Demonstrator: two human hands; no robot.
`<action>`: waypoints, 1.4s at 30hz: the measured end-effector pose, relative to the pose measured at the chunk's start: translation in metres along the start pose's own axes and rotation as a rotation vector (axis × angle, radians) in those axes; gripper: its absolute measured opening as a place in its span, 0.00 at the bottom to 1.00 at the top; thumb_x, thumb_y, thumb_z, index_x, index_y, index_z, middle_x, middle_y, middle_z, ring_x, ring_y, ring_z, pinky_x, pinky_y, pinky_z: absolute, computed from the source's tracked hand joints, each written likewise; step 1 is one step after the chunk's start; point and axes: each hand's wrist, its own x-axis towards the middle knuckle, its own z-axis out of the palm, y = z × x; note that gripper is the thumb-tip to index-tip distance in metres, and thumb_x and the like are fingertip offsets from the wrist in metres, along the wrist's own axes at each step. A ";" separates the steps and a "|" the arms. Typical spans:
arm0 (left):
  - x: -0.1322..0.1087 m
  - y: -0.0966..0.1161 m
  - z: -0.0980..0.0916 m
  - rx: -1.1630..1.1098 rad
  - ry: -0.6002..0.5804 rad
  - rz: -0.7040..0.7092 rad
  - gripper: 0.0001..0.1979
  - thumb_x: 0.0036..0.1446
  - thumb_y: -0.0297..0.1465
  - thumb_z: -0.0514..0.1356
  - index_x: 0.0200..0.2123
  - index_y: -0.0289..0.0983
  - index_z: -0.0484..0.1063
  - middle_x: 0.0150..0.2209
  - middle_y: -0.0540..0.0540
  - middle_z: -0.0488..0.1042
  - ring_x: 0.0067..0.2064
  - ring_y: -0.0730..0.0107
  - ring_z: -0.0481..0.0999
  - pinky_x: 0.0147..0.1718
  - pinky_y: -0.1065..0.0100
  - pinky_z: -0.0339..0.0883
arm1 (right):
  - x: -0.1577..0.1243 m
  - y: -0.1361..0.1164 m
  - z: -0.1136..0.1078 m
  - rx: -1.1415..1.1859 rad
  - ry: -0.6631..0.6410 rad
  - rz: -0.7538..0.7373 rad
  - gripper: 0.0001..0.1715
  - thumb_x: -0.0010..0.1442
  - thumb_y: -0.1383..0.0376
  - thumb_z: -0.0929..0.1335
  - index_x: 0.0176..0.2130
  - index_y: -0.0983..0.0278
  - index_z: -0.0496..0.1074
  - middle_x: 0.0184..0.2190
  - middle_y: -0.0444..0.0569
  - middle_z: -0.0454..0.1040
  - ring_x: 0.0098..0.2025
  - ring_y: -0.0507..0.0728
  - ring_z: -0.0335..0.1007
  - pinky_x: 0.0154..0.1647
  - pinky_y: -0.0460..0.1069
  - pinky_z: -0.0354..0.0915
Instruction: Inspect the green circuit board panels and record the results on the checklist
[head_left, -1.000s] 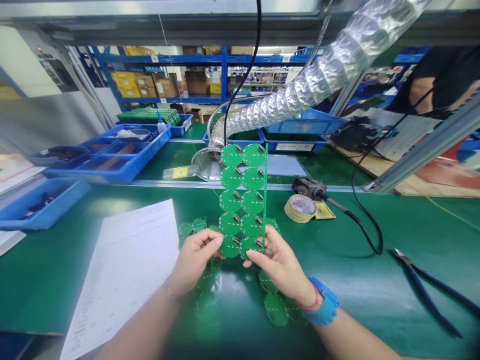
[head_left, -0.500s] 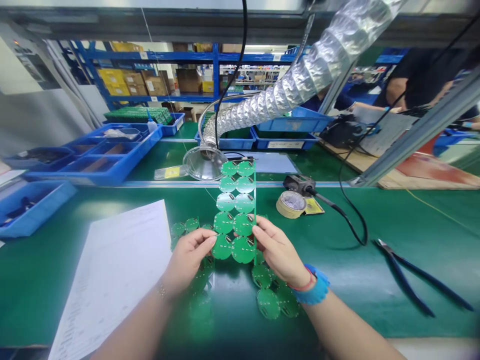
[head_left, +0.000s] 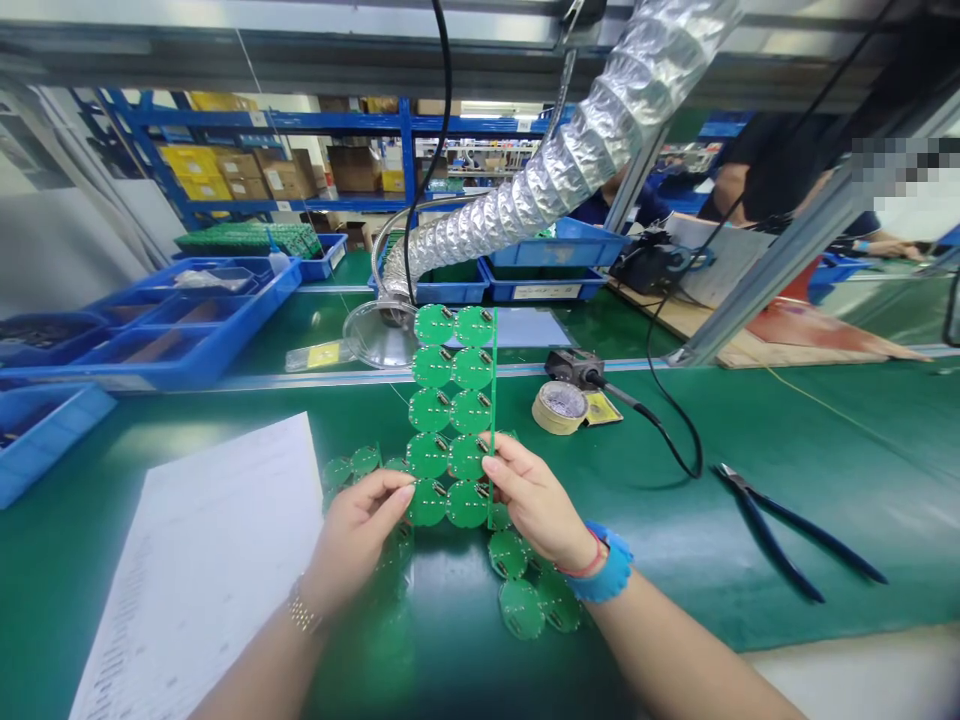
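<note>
left hand [head_left: 360, 535] and right hand [head_left: 536, 500] pinch the green board panel [head_left: 450, 400] by its lower edges, upright above the mat [head_left: 675, 530], seemingly to keep its face in view.

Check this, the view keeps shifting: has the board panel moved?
No: the board panel still stands upright just left of the tape roll; only the camera shifted.

No text is legible; the print on the paper sheet [head_left: 202, 560] is too small to read.
</note>
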 end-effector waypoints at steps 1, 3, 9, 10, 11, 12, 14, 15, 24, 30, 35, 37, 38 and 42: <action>0.000 0.000 0.000 -0.005 -0.001 -0.002 0.09 0.51 0.36 0.57 0.33 0.39 0.72 0.28 0.49 0.70 0.31 0.70 0.67 0.31 0.71 0.61 | 0.000 -0.001 0.000 -0.009 -0.002 -0.008 0.17 0.57 0.56 0.63 0.45 0.58 0.65 0.27 0.43 0.61 0.27 0.50 0.55 0.27 0.45 0.59; 0.000 0.001 0.001 -0.015 -0.003 -0.005 0.08 0.51 0.36 0.57 0.32 0.39 0.72 0.28 0.49 0.70 0.31 0.70 0.67 0.31 0.71 0.60 | -0.001 -0.001 0.000 -0.039 0.005 -0.021 0.17 0.58 0.56 0.63 0.46 0.59 0.65 0.28 0.43 0.61 0.27 0.49 0.54 0.26 0.44 0.57; -0.001 0.000 0.001 -0.033 -0.021 0.025 0.08 0.52 0.36 0.56 0.29 0.38 0.71 0.28 0.50 0.69 0.32 0.72 0.66 0.32 0.72 0.58 | -0.002 0.000 -0.001 -0.073 0.031 -0.021 0.17 0.58 0.57 0.62 0.47 0.58 0.64 0.28 0.43 0.62 0.28 0.50 0.54 0.27 0.45 0.55; -0.001 0.000 0.000 -0.035 -0.026 0.026 0.08 0.52 0.36 0.56 0.29 0.38 0.71 0.27 0.50 0.69 0.31 0.72 0.66 0.31 0.72 0.58 | -0.002 0.000 -0.001 -0.073 0.027 -0.023 0.17 0.58 0.57 0.62 0.47 0.58 0.64 0.28 0.43 0.61 0.29 0.50 0.55 0.28 0.45 0.55; -0.001 0.000 0.000 -0.049 -0.022 0.025 0.08 0.52 0.36 0.56 0.29 0.38 0.71 0.27 0.50 0.68 0.30 0.73 0.65 0.30 0.73 0.58 | -0.002 0.000 -0.001 -0.077 0.022 -0.025 0.17 0.58 0.57 0.62 0.47 0.58 0.64 0.27 0.43 0.61 0.28 0.50 0.54 0.28 0.45 0.55; -0.001 0.000 0.000 -0.077 -0.007 0.023 0.08 0.52 0.36 0.56 0.29 0.38 0.70 0.27 0.50 0.68 0.30 0.73 0.65 0.30 0.73 0.58 | -0.002 0.000 0.000 -0.084 0.015 -0.026 0.17 0.59 0.57 0.62 0.47 0.58 0.64 0.27 0.43 0.61 0.28 0.50 0.54 0.28 0.45 0.55; 0.000 0.000 0.000 -0.179 0.039 0.007 0.08 0.52 0.37 0.57 0.33 0.38 0.68 0.28 0.50 0.68 0.31 0.72 0.67 0.30 0.72 0.60 | -0.003 0.000 0.001 -0.108 -0.005 -0.032 0.17 0.58 0.57 0.62 0.47 0.58 0.65 0.26 0.42 0.61 0.27 0.50 0.54 0.28 0.45 0.56; 0.000 0.000 0.000 -0.241 0.061 -0.004 0.10 0.51 0.36 0.57 0.36 0.39 0.67 0.30 0.49 0.69 0.33 0.72 0.68 0.31 0.72 0.61 | -0.004 0.000 0.002 -0.123 -0.024 -0.034 0.16 0.58 0.57 0.62 0.46 0.58 0.65 0.27 0.42 0.61 0.28 0.50 0.54 0.29 0.46 0.56; 0.001 0.003 0.001 -0.399 0.017 0.038 0.16 0.53 0.33 0.57 0.46 0.40 0.64 0.34 0.49 0.74 0.34 0.72 0.72 0.34 0.71 0.64 | -0.007 -0.004 0.010 -0.413 -0.165 -0.074 0.14 0.61 0.59 0.60 0.45 0.57 0.67 0.25 0.41 0.60 0.25 0.50 0.51 0.28 0.46 0.54; 0.001 0.003 0.000 -0.350 0.031 0.022 0.11 0.52 0.33 0.58 0.39 0.38 0.64 0.27 0.52 0.72 0.30 0.74 0.70 0.32 0.71 0.64 | -0.008 -0.002 0.012 -0.462 -0.193 -0.101 0.14 0.61 0.61 0.59 0.46 0.57 0.66 0.26 0.41 0.61 0.26 0.50 0.52 0.28 0.46 0.54; 0.001 0.002 0.001 -0.382 0.033 0.015 0.11 0.51 0.32 0.59 0.39 0.38 0.63 0.28 0.52 0.72 0.30 0.73 0.71 0.33 0.70 0.65 | -0.008 0.002 0.012 -0.474 -0.184 -0.106 0.15 0.61 0.61 0.59 0.47 0.57 0.66 0.27 0.42 0.63 0.27 0.50 0.54 0.30 0.46 0.56; 0.001 0.003 0.001 -0.400 0.013 0.008 0.11 0.51 0.32 0.58 0.39 0.38 0.63 0.30 0.51 0.73 0.32 0.72 0.72 0.34 0.69 0.66 | -0.008 0.001 0.011 -0.458 -0.189 -0.094 0.15 0.61 0.61 0.59 0.47 0.57 0.66 0.28 0.42 0.64 0.28 0.50 0.56 0.31 0.46 0.57; 0.000 0.004 0.001 -0.408 -0.002 0.006 0.12 0.52 0.32 0.58 0.40 0.38 0.63 0.31 0.50 0.73 0.33 0.71 0.72 0.35 0.68 0.66 | -0.007 0.000 0.011 -0.446 -0.192 -0.085 0.15 0.61 0.60 0.59 0.47 0.57 0.65 0.29 0.42 0.65 0.29 0.50 0.57 0.32 0.46 0.57; 0.000 0.007 0.000 -0.401 -0.027 0.007 0.12 0.53 0.31 0.57 0.41 0.38 0.63 0.33 0.49 0.74 0.35 0.71 0.73 0.36 0.69 0.66 | -0.007 -0.003 0.011 -0.438 -0.195 -0.063 0.15 0.62 0.61 0.59 0.47 0.59 0.65 0.29 0.42 0.65 0.29 0.49 0.56 0.31 0.45 0.58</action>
